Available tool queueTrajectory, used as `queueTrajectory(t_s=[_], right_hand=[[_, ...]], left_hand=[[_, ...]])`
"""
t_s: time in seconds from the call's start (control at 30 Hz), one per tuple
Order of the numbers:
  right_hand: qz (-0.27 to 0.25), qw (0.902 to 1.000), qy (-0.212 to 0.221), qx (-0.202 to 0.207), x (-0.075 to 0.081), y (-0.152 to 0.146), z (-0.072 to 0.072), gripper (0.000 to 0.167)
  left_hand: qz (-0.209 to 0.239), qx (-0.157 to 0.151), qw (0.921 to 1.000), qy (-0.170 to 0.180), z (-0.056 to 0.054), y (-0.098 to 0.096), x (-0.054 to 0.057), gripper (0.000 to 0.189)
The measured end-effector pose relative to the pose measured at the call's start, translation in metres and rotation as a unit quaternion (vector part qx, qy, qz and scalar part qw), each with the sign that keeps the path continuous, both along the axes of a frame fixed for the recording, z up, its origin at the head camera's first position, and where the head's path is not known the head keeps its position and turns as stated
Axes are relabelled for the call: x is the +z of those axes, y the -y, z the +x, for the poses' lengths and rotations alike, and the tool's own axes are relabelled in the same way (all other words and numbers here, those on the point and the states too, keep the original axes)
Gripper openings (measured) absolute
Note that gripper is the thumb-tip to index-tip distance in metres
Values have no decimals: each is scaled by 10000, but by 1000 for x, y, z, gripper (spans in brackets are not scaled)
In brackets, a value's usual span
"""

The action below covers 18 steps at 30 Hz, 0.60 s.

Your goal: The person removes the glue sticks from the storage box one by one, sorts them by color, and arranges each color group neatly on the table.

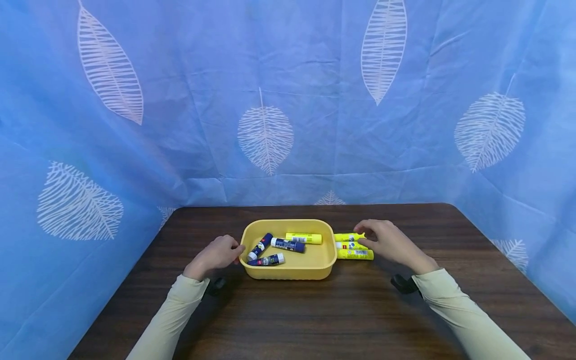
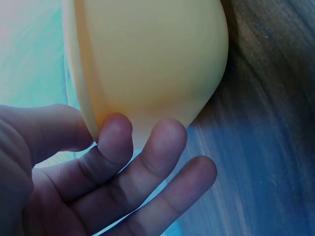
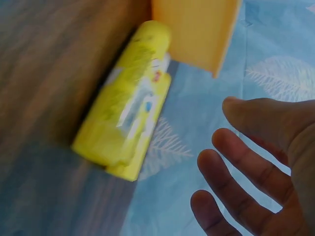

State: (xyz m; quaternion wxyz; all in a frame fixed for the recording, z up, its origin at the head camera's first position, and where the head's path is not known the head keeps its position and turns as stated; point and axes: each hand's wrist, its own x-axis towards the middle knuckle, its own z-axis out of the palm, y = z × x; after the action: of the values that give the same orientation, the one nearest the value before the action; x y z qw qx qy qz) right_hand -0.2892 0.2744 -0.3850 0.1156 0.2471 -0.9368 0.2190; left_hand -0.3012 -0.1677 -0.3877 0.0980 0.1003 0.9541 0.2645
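A yellow plastic tray [image 1: 288, 273] stands on the table. My left hand [image 1: 219, 253] grips its left rim; the left wrist view shows the thumb over the edge and fingertips [image 2: 115, 137] against the outer wall. Inside the tray lie three dark blue glue sticks [image 1: 288, 244] with white ends and a yellow glue stick [image 1: 304, 238]. Three more yellow glue sticks [image 1: 355, 254] lie side by side against the tray's right end. Just right of them hovers my right hand [image 1: 389, 242], fingers apart and holding nothing; in the right wrist view a gap separates it from the sticks [image 3: 123, 98].
The dark wood-grain table [image 1: 306, 320] stretches in front of the tray and to both sides. A blue cloth [image 1: 202, 120] with white leaf prints hangs behind the table and along its sides. Dark bands [image 1: 404, 284] sit at both wrists.
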Motion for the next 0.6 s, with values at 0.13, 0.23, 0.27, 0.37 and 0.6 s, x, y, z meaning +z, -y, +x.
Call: queueTrajectory(t_s=[0.13,0.23,0.27,0.37,0.6], right_hand=[[-1,9999,-68,153,12,13,-6,25],[66,9996,-103,255,20,24,-13,25],[109,9995,-100,282,23,27,-16,25],[255,9990,-54,362,29,36,-24,25],[634,9949,177,770,36,51,-38,27]], left_hand=[[-3,18,10000,-32,1,0,1,36],[15,39,10000,-10,1,0,2,35],[11,44,10000,-5,1,0,2,35],[17,79,10000,32,0,0,1,34],[0,51,10000,17,-3,-1,-1,34]])
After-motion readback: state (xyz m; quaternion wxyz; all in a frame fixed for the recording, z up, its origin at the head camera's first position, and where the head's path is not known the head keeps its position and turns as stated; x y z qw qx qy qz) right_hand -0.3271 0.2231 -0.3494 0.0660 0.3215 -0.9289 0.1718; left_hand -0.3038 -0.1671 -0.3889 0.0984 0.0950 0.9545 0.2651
